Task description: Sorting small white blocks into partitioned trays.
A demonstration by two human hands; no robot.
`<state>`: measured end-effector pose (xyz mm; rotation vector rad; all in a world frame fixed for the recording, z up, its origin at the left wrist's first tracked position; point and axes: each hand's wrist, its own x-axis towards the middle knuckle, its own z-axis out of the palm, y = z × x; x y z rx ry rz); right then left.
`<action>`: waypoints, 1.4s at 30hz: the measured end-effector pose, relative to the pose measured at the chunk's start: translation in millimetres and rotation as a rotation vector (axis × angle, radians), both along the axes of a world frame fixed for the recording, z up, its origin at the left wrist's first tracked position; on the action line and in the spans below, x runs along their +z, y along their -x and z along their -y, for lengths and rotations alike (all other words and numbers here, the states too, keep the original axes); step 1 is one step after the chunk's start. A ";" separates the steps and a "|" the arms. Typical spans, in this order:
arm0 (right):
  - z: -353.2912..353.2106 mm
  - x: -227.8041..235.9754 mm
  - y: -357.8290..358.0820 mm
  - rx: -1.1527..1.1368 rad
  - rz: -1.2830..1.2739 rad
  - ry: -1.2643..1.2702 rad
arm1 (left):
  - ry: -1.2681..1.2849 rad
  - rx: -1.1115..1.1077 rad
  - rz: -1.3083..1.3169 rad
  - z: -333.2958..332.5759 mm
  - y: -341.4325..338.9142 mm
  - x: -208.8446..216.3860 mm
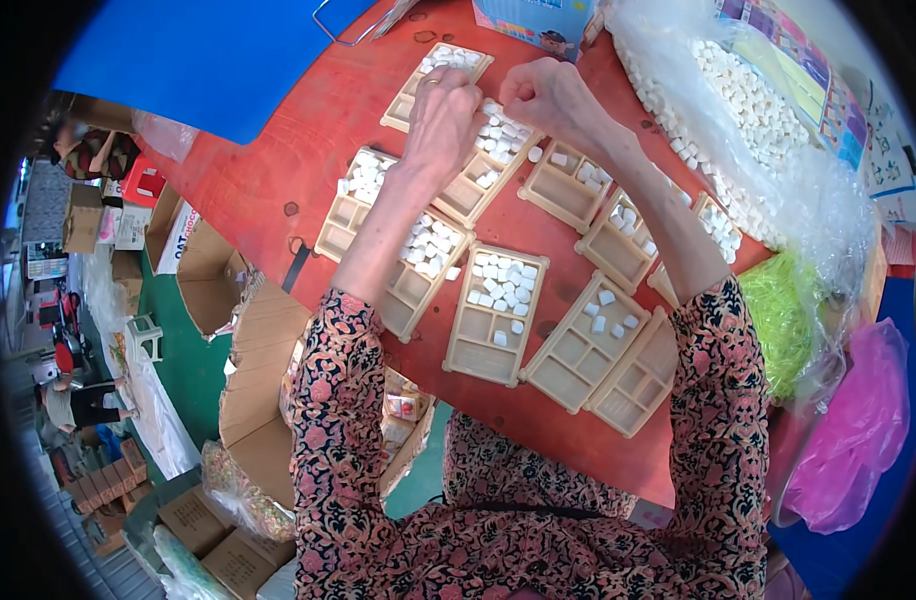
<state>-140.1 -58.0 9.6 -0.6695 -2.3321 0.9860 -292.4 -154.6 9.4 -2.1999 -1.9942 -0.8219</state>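
Observation:
Both arms reach over the red table toward the far trays. My left hand (444,122) is closed, its fingers curled above a beige compartment tray (463,198) that holds small white blocks (502,136). Just right of it, my right hand (550,92) is closed too, its fingers bent inward over that tray's far end. What either hand holds, if anything, is hidden. Past my left hand lies another tray (400,108) with white blocks at its far end. Nearer me, a tray (481,346) has its big compartment full of blocks, with two more in smaller compartments.
More trays stand around, including one with a few blocks (561,376) and one with bare compartments (638,388). A clear bag of white blocks (748,115) lies at the right, near green shred (788,325) and a pink bag (853,430). Cardboard boxes (258,400) stand left.

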 end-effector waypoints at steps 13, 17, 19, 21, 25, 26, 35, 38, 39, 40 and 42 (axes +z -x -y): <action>2.7 -16.8 -3.7 -0.008 0.067 -0.001 | -0.082 0.051 0.090 13.3 -4.2 -12.4; 5.0 -17.6 -2.2 -0.006 0.098 0.014 | -0.062 -0.032 -0.041 22.2 -12.0 -17.7; 5.0 -19.3 -3.0 -0.013 0.079 -0.018 | 0.117 -0.147 -0.037 25.5 -13.4 -25.1; 7.7 -19.9 -2.9 -0.035 0.060 -0.024 | 0.174 -0.126 -0.046 34.8 -21.2 -20.8; 11.9 -18.9 -3.9 -0.063 0.027 -0.053 | 0.280 -0.106 -0.152 41.6 -23.3 -20.0; 12.1 -18.3 -4.2 -0.062 0.026 -0.052 | 0.281 -0.105 -0.152 42.3 -24.2 -17.5; 18.5 7.6 -30.3 -0.061 0.052 0.108 | 0.347 -0.152 -0.111 70.6 -32.1 -2.8; 24.5 4.3 -39.7 -0.055 0.010 0.119 | 0.346 -0.155 -0.221 78.3 -38.8 -10.0; 28.8 3.8 -42.9 -0.062 0.005 0.166 | 0.359 -0.145 -0.206 78.7 -40.7 -8.0; 32.7 3.5 -46.8 -0.070 0.001 0.212 | 0.372 -0.136 -0.191 78.9 -42.8 -6.2; 41.1 10.1 -53.5 -0.064 0.000 0.273 | 0.411 -0.129 -0.152 79.5 -43.1 -1.7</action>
